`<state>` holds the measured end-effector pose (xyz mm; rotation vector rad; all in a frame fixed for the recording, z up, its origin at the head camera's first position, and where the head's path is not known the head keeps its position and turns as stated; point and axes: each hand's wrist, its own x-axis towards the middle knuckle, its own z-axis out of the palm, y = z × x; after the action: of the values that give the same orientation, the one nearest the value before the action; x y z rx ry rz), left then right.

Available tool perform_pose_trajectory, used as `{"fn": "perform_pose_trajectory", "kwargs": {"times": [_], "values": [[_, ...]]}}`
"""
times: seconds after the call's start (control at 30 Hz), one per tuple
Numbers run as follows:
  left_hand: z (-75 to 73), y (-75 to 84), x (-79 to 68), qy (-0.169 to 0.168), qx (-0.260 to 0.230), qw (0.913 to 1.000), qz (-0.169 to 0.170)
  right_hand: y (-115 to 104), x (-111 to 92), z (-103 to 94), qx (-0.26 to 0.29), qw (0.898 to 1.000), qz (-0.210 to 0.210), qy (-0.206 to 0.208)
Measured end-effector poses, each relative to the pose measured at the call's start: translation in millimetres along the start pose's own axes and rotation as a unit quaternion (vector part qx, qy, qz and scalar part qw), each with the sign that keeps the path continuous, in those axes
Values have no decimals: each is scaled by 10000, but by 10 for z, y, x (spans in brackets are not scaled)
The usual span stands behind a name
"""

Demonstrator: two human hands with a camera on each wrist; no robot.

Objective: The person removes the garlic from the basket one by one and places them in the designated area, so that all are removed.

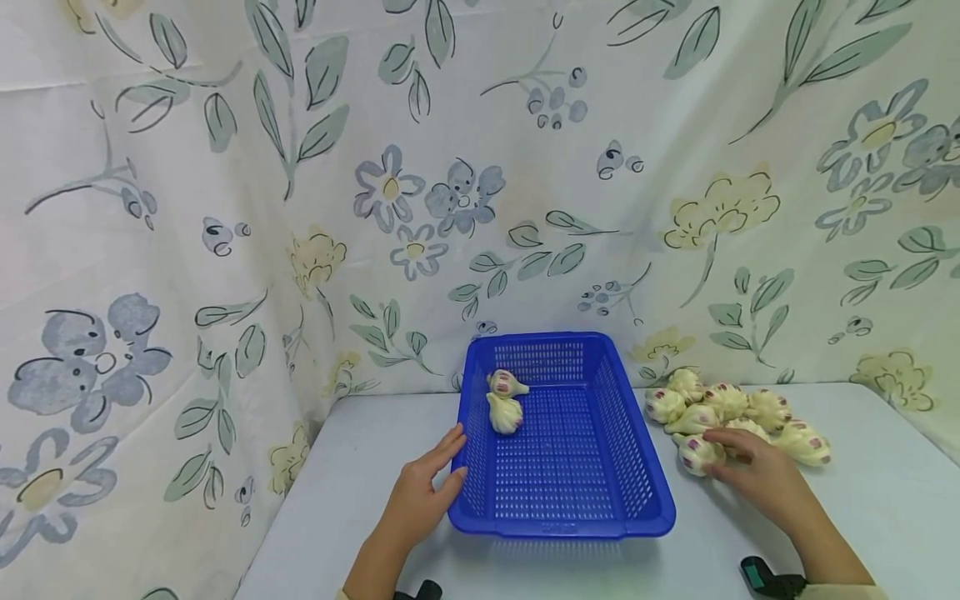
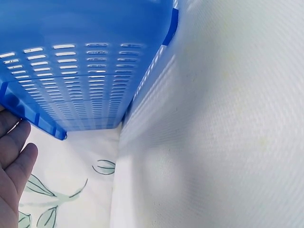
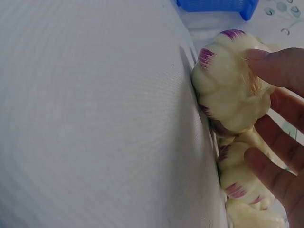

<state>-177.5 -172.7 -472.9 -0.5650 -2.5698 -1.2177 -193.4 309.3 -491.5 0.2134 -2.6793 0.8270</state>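
My right hand has its thumb and fingers round a garlic bulb, white with purple patches, at the front of a heap. Up close in the right wrist view, the thumb lies over this bulb and the fingers reach behind it; the lower fingers are near another bulb. Fingers extended, my left hand rests against the left side of a blue plastic basket. Inside the basket, two garlic bulbs lie at the upper left. The left wrist view shows the basket's slotted wall above the fingers.
Several more garlic bulbs are heaped to the right of the basket, partly behind my right hand. The white table meets a floral cloth at the back and left. Dark wrist straps show at the bottom edge.
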Motion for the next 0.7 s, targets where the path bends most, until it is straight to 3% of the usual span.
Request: {"fn": "perform_pose_trajectory", "kwargs": {"times": [0.7], "values": [[-3,5,-1,49,13,9999,90,-44,-2,-18,36,9999,117,-78]]}}
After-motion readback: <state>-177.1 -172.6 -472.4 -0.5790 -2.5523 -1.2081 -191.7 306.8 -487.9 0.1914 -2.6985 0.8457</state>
